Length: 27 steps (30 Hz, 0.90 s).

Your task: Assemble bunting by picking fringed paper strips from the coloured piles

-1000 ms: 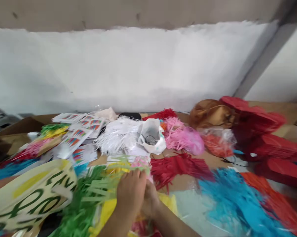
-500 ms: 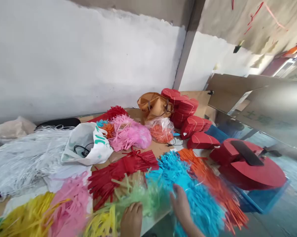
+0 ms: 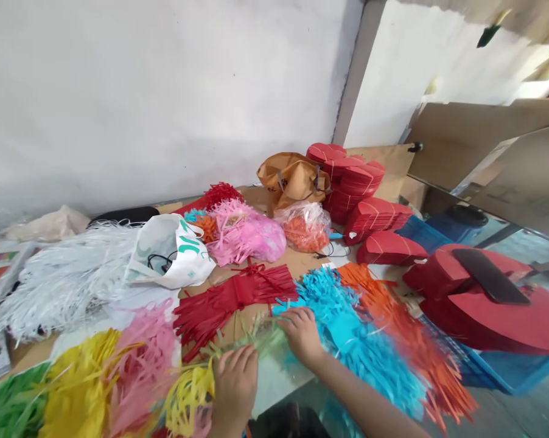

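White wall (image 3: 165,91) filling the upper left. Blue strips (image 3: 347,334) spreading right of lower centre, orange strips (image 3: 406,340) lying along their right side. White strips (image 3: 73,274) sprawling at left. Red stacks (image 3: 356,188) standing right of centre, near a brown bag (image 3: 295,182). White bag (image 3: 192,255) sitting left of centre, opening showing a black cord. Dark red strips (image 3: 235,292) lying at centre, above the hands.

Right hand (image 3: 302,334) reaching in at lower centre, resting at the blue strips' left edge and on pale green strips (image 3: 272,340); fingers bending, lying close together. Left hand (image 3: 235,380) touching the green strips' left end, small yellow bunch (image 3: 187,392) lying just beside; fingers curling side by side. Whether either hand is pinching, cannot tell. Green strips stretching between both hands, partly blurring.
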Available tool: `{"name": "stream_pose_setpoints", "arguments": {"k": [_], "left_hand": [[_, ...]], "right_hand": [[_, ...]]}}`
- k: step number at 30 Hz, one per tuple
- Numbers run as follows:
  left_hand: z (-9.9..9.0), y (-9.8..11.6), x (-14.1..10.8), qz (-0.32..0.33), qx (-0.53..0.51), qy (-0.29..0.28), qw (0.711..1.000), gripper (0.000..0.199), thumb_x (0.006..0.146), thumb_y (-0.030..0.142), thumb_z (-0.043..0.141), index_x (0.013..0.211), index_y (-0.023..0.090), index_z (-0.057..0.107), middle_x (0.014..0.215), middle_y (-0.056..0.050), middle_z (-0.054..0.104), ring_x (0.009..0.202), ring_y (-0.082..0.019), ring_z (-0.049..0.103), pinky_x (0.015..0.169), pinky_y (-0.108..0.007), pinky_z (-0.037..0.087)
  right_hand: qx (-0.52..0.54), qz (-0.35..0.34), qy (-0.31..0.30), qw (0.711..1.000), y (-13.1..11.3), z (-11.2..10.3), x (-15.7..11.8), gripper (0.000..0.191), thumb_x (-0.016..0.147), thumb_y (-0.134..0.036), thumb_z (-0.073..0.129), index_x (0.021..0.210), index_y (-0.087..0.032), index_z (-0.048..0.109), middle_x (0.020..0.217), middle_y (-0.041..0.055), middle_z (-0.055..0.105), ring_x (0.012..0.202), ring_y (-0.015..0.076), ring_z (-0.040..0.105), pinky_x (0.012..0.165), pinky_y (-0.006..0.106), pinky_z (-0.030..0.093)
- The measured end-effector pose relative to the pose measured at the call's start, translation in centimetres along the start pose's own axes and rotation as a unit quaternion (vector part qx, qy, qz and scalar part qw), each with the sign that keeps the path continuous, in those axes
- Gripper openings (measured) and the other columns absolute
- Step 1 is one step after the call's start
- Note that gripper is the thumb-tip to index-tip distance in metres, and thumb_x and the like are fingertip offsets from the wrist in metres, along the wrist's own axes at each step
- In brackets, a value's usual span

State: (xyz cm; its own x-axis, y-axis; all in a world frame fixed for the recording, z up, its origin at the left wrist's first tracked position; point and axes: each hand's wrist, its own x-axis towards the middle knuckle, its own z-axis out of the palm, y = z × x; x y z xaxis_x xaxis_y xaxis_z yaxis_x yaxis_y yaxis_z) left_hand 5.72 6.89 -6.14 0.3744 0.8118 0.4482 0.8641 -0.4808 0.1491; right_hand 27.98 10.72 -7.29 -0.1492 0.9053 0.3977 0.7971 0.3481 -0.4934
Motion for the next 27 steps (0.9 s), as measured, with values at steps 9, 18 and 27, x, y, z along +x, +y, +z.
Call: {"name": "stream_pose_setpoints", "arguments": {"k": [9,18,27], "left_hand": [[6.1,3.7,-4.5,-0.036,-0.008,-0.071,0.997,0.039,0.082,-0.002,0.042,0.091,0.021,0.072,0.102,-0.004,0.077,0.097,-0.019,0.071,0.097,-0.039,0.050],[4.9,1.4,-7.0,-0.089,-0.086,-0.198,0.972,0.040,0.082,-0.001,0.045,0.094,0.026,0.072,0.101,0.001,0.077,0.097,-0.017,0.070,0.104,-0.042,0.042],[2.3,0.1,-2.3,-0.247,-0.067,-0.356,0.899,0.040,0.097,0.034,0.036,0.104,0.023,0.073,0.099,-0.009,0.076,0.096,-0.025,0.069,0.087,-0.038,0.046]], "right_hand": [[0.019,-0.096,-0.137,0.986,-1.5,3.8,-9.0,0.049,0.081,-0.007,0.053,0.127,-0.025,0.058,0.125,0.0099,0.066,0.121,0.0287,0.055,0.115,0.053,0.025],[0.066,-0.122,-0.212,0.967,0.9,1.5,-7.3,0.025,0.079,-0.010,0.049,0.094,-0.022,0.066,0.093,0.0069,0.072,0.102,0.0259,0.058,0.100,0.049,0.034],[0.043,0.061,-0.260,0.963,-0.4,1.6,-3.7,0.025,0.088,-0.021,0.046,0.067,-0.021,0.060,0.070,0.0030,0.065,0.076,0.0209,0.057,0.077,0.035,0.032]]}}
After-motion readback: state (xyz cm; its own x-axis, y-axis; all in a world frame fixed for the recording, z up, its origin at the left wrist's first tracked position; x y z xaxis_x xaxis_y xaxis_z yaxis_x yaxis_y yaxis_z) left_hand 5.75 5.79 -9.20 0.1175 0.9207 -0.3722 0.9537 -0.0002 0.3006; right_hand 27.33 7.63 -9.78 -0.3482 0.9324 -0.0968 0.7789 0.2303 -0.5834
